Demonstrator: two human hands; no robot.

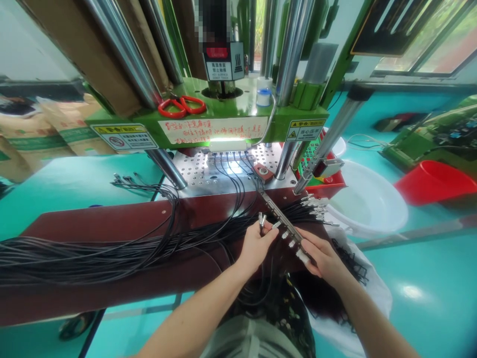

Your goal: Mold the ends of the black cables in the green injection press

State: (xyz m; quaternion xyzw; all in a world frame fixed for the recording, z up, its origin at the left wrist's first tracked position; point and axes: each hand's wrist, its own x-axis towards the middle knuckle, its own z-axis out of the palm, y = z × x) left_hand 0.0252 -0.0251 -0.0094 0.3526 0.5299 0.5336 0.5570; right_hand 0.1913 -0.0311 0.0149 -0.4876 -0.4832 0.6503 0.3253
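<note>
A long narrow metal mould bar lies slantwise over the brown ledge, with several silver connectors along its near side. My right hand is closed round the bar's lower end, beside a whitish piece. At the bar's left side my left hand pinches cable connectors whose silver ends stick up above the fingers. The left fingertips are also close to a connector at the bar. Black cables run behind both hands. Whether the pinched connectors touch the bar is hard to tell.
Behind stands a green press with steel columns, over a perforated metal plate. Red-handled scissors rest on it. Bundled black cables cover the brown ledge. To the right are a white basin and a red bucket.
</note>
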